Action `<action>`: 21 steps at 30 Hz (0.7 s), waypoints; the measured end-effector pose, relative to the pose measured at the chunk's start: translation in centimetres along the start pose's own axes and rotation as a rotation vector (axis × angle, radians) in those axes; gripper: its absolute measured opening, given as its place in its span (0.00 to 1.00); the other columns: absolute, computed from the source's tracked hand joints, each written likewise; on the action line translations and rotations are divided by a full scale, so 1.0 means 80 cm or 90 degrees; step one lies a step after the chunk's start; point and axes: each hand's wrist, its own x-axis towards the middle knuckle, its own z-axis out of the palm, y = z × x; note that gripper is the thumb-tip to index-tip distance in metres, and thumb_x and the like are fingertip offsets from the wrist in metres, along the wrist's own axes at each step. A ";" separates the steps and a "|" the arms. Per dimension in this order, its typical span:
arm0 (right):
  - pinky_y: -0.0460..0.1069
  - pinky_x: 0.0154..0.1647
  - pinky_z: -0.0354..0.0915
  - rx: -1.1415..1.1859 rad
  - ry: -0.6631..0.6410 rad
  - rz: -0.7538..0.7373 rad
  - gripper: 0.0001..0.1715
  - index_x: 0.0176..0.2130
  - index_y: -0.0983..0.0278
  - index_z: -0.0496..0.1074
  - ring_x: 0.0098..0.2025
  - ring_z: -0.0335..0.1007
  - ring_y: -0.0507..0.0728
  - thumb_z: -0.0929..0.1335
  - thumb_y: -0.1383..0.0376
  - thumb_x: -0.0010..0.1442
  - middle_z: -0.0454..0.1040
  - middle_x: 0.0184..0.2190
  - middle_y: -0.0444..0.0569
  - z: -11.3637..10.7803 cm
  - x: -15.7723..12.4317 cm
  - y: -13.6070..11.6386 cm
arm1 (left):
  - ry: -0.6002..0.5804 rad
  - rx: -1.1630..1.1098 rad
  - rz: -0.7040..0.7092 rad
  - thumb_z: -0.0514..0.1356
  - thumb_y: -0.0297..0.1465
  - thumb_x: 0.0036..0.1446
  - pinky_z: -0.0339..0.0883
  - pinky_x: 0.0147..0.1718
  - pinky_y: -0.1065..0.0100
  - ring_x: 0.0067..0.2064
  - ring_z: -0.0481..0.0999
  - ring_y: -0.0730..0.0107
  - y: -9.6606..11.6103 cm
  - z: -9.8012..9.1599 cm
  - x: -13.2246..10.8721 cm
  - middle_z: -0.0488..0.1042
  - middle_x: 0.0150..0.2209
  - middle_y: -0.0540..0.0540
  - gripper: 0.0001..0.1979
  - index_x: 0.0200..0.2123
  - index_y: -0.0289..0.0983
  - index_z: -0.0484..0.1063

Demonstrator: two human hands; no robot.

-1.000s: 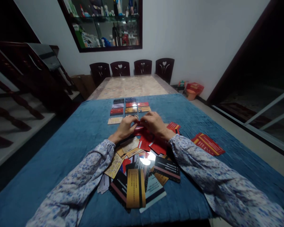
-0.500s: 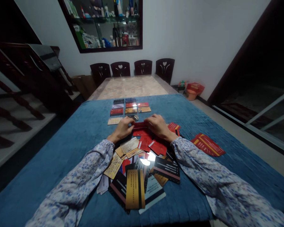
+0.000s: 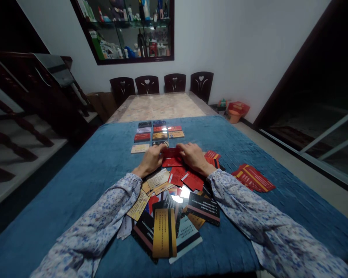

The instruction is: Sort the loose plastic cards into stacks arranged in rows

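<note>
Between my two hands are red cards (image 3: pixel 172 153), held by their short ends; how many is hard to make out. My left hand (image 3: pixel 152 158) is closed on the left end, my right hand (image 3: pixel 193 156) on the right end. Below them, loose cards lie spread on the blue cloth: red cards (image 3: pixel 192 180), cream cards (image 3: pixel 158 180), a gold card (image 3: pixel 164 233) with a dark stripe, black cards (image 3: pixel 204 207) and a pale blue card (image 3: pixel 188 237). Beyond my hands sit neat stacks in rows, among them a red stack (image 3: pixel 142 137) and a cream stack (image 3: pixel 139 148).
A fan of red cards with yellow stripes (image 3: pixel 254 177) lies to the right on the blue cloth (image 3: pixel 110 154). Farther off are the bare marble tabletop (image 3: pixel 162 105), dark chairs (image 3: pixel 175 83) and a glass-shelved cabinet (image 3: pixel 133 40). An orange bin (image 3: pixel 234 116) stands on the floor.
The red cards between my hands have tipped, so more of their flat face shows. Both hands stay in nearly the same place; the view has shifted slightly.
</note>
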 end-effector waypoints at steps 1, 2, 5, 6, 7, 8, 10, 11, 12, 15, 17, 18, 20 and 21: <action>0.52 0.41 0.56 -0.004 -0.007 0.008 0.19 0.55 0.62 0.73 0.42 0.71 0.62 0.67 0.69 0.65 0.81 0.39 0.55 -0.001 -0.001 -0.001 | -0.006 0.012 -0.001 0.57 0.22 0.56 0.71 0.44 0.60 0.41 0.77 0.59 0.000 0.001 0.000 0.77 0.39 0.43 0.17 0.48 0.38 0.71; 0.52 0.41 0.56 -0.007 -0.015 0.013 0.19 0.56 0.63 0.73 0.41 0.71 0.62 0.67 0.69 0.65 0.81 0.39 0.55 -0.001 -0.001 -0.002 | -0.013 0.023 -0.003 0.57 0.22 0.57 0.71 0.44 0.60 0.41 0.77 0.59 0.001 0.002 -0.001 0.77 0.39 0.43 0.17 0.49 0.38 0.71; 0.52 0.42 0.56 -0.020 -0.032 0.012 0.21 0.57 0.63 0.71 0.42 0.72 0.62 0.68 0.69 0.65 0.81 0.39 0.55 -0.001 -0.002 -0.004 | -0.038 0.058 -0.008 0.57 0.24 0.59 0.71 0.44 0.60 0.41 0.77 0.58 0.004 0.004 -0.001 0.77 0.39 0.42 0.17 0.52 0.37 0.68; 0.52 0.42 0.56 -0.024 -0.035 0.008 0.22 0.58 0.63 0.71 0.42 0.72 0.62 0.68 0.68 0.65 0.81 0.40 0.55 -0.001 -0.002 -0.004 | -0.045 0.072 -0.009 0.56 0.24 0.59 0.70 0.43 0.59 0.41 0.77 0.57 0.005 0.005 -0.001 0.77 0.39 0.41 0.17 0.52 0.36 0.68; 0.52 0.43 0.56 -0.027 -0.035 0.003 0.22 0.58 0.63 0.71 0.43 0.72 0.62 0.68 0.68 0.65 0.81 0.40 0.55 0.000 -0.002 -0.004 | -0.049 0.084 -0.010 0.56 0.25 0.60 0.70 0.43 0.58 0.41 0.77 0.56 0.006 0.005 -0.001 0.77 0.39 0.40 0.17 0.53 0.35 0.68; 0.52 0.43 0.56 -0.028 -0.033 -0.001 0.21 0.58 0.63 0.71 0.44 0.72 0.62 0.68 0.68 0.65 0.81 0.41 0.55 0.000 -0.002 -0.004 | -0.050 0.095 -0.010 0.55 0.25 0.60 0.70 0.43 0.57 0.41 0.77 0.55 0.007 0.006 -0.001 0.77 0.39 0.39 0.17 0.53 0.35 0.67; 0.53 0.43 0.56 -0.028 -0.025 -0.007 0.22 0.58 0.64 0.70 0.45 0.71 0.63 0.68 0.68 0.65 0.81 0.42 0.56 0.001 -0.002 -0.005 | -0.046 0.110 -0.008 0.54 0.25 0.61 0.70 0.43 0.56 0.42 0.76 0.54 0.009 0.007 0.000 0.77 0.40 0.38 0.16 0.53 0.33 0.67; 0.53 0.44 0.56 -0.028 -0.019 -0.010 0.22 0.58 0.64 0.70 0.45 0.71 0.64 0.68 0.67 0.65 0.80 0.43 0.57 0.002 -0.002 -0.005 | -0.042 0.113 -0.006 0.54 0.25 0.62 0.70 0.43 0.56 0.42 0.76 0.54 0.009 0.007 0.000 0.77 0.40 0.37 0.16 0.53 0.33 0.67; 0.53 0.44 0.56 -0.028 -0.013 -0.013 0.23 0.59 0.65 0.70 0.46 0.70 0.64 0.69 0.67 0.65 0.80 0.44 0.57 0.002 -0.002 -0.005 | -0.038 0.116 -0.002 0.53 0.24 0.62 0.70 0.43 0.56 0.42 0.76 0.54 0.010 0.007 0.001 0.77 0.40 0.37 0.16 0.53 0.33 0.67; 0.54 0.46 0.56 -0.035 0.003 -0.023 0.26 0.61 0.65 0.68 0.48 0.69 0.65 0.70 0.65 0.64 0.79 0.46 0.59 0.001 -0.002 -0.004 | -0.021 0.117 0.006 0.53 0.23 0.61 0.69 0.43 0.57 0.42 0.75 0.54 0.011 0.006 0.002 0.76 0.41 0.37 0.17 0.53 0.33 0.67; 0.54 0.47 0.56 -0.041 0.012 -0.025 0.27 0.61 0.65 0.68 0.48 0.68 0.65 0.70 0.65 0.63 0.78 0.46 0.59 0.000 -0.002 -0.004 | -0.009 0.115 0.010 0.53 0.22 0.59 0.69 0.44 0.56 0.42 0.75 0.54 0.013 0.004 0.003 0.76 0.42 0.37 0.19 0.54 0.34 0.66; 0.55 0.47 0.56 -0.044 0.016 -0.024 0.27 0.61 0.66 0.67 0.48 0.68 0.65 0.70 0.66 0.64 0.78 0.46 0.59 -0.001 -0.002 -0.003 | -0.005 0.115 0.014 0.54 0.22 0.58 0.69 0.45 0.55 0.43 0.75 0.54 0.014 0.003 0.003 0.76 0.43 0.37 0.20 0.55 0.34 0.66; 0.55 0.47 0.56 -0.048 0.021 -0.021 0.26 0.61 0.67 0.67 0.48 0.67 0.65 0.68 0.66 0.65 0.78 0.46 0.60 -0.003 -0.001 -0.001 | -0.003 0.122 0.021 0.55 0.23 0.58 0.69 0.46 0.54 0.45 0.74 0.53 0.018 0.002 0.005 0.76 0.45 0.37 0.22 0.56 0.34 0.65; 0.55 0.47 0.56 -0.048 0.023 -0.019 0.25 0.61 0.68 0.67 0.47 0.67 0.65 0.68 0.67 0.65 0.78 0.46 0.60 -0.003 -0.001 0.000 | -0.003 0.126 0.023 0.56 0.24 0.57 0.69 0.46 0.54 0.45 0.74 0.52 0.019 0.002 0.005 0.76 0.45 0.37 0.23 0.57 0.34 0.65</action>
